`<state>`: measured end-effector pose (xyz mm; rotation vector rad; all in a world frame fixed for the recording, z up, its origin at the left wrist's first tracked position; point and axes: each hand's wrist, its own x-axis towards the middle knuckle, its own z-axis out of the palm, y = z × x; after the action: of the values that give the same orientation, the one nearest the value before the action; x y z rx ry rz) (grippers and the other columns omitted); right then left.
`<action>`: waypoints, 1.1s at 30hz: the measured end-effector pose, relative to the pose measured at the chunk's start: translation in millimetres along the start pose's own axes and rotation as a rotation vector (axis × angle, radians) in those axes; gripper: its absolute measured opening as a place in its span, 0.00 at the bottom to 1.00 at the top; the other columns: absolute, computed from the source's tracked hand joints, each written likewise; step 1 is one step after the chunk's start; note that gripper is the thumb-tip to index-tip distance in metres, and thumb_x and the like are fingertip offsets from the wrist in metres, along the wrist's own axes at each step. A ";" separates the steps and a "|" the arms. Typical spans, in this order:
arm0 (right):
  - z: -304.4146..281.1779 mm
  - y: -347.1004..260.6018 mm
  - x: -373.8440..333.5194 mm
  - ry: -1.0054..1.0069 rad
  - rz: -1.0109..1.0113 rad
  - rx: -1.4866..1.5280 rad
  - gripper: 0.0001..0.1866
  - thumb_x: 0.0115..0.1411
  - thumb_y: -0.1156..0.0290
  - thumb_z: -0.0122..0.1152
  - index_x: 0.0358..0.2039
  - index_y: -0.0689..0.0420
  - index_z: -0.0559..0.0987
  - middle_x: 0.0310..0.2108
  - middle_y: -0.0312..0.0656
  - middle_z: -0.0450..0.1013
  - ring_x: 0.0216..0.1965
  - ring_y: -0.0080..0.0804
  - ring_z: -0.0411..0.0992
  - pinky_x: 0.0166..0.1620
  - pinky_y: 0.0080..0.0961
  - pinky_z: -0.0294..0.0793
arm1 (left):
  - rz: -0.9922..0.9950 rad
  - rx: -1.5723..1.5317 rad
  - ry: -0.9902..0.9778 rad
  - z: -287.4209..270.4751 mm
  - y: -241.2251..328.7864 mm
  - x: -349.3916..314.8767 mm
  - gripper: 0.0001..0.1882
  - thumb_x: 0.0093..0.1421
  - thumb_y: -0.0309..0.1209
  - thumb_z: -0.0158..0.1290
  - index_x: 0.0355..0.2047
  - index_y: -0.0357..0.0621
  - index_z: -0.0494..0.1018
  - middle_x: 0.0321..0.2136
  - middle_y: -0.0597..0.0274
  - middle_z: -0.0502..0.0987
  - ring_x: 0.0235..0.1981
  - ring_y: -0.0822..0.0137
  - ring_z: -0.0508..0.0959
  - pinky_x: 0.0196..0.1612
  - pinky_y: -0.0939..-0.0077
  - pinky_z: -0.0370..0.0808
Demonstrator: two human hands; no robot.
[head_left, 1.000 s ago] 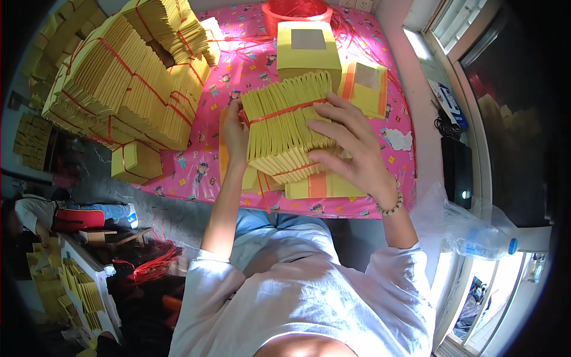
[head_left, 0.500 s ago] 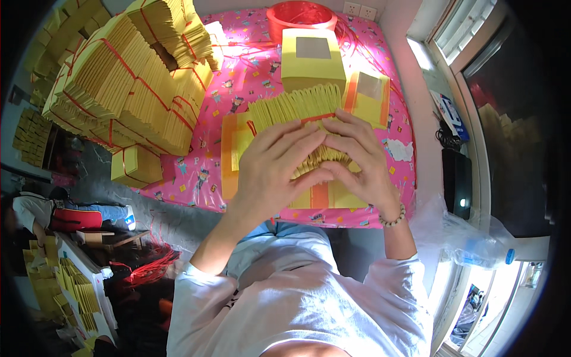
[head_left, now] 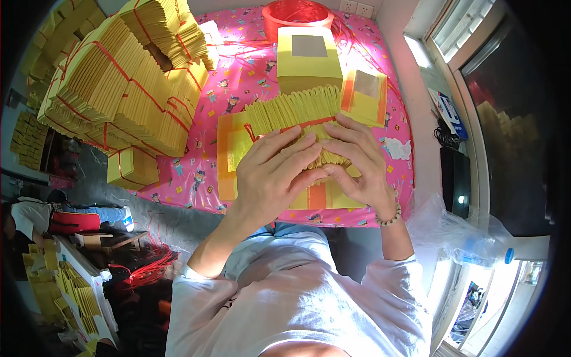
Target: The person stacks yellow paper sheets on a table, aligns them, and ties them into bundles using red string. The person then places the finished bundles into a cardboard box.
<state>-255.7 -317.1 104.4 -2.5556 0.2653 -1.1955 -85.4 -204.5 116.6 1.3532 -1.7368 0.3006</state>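
Note:
A bundle of folded yellow paper pieces (head_left: 292, 108) stands edge-up in front of me, with a red strap (head_left: 312, 122) across it. Both of my hands arch over its near part. My left hand (head_left: 275, 163) rests on the left half with the fingers curled over the edges. On the right half, my right hand (head_left: 360, 157) curls its fingers over the strap side. The thumbs meet at the near side. Beneath the bundle lie flat yellow sheets with orange bands (head_left: 226, 152). My palms hide part of the bundle.
Tall strapped yellow stacks (head_left: 113, 83) rise at the left. A yellow block with a grey square (head_left: 309, 56), a banded packet (head_left: 364, 98) and a red basin (head_left: 297, 16) sit farther back on the pink tablecloth (head_left: 205, 160). At the lower left is another person (head_left: 35, 217).
My left fingers have shifted slightly on the bundle, showing more of the red strap. Both hands stay over the bundle. The whole view has moved a little.

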 end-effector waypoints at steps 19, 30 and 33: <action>0.6 0.9 -2.3 0.013 0.021 0.041 0.19 0.52 0.65 0.66 0.45 0.56 0.79 0.50 0.43 0.73 0.57 0.49 0.67 0.56 0.41 0.70 | 0.111 0.070 -0.049 -3.2 -4.4 2.0 0.15 0.46 0.32 0.64 0.36 0.46 0.79 0.41 0.65 0.80 0.46 0.60 0.79 0.45 0.65 0.77; -2.0 1.9 0.6 -0.029 0.039 0.062 0.19 0.54 0.65 0.65 0.46 0.55 0.78 0.51 0.44 0.72 0.58 0.50 0.66 0.57 0.42 0.67 | 0.079 0.082 -0.082 -4.9 2.5 3.3 0.15 0.45 0.29 0.66 0.36 0.43 0.80 0.41 0.60 0.81 0.46 0.57 0.79 0.47 0.66 0.77; -3.0 2.0 0.1 -0.035 0.041 0.060 0.20 0.54 0.65 0.65 0.47 0.55 0.78 0.51 0.44 0.72 0.58 0.50 0.65 0.57 0.43 0.67 | 0.103 0.099 -0.063 -2.3 2.4 2.6 0.15 0.46 0.32 0.65 0.35 0.43 0.79 0.40 0.61 0.80 0.45 0.59 0.79 0.45 0.66 0.78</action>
<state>-258.0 -319.6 105.6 -2.5043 0.2683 -1.1260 -86.4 -203.9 120.7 1.3583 -1.8691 0.4098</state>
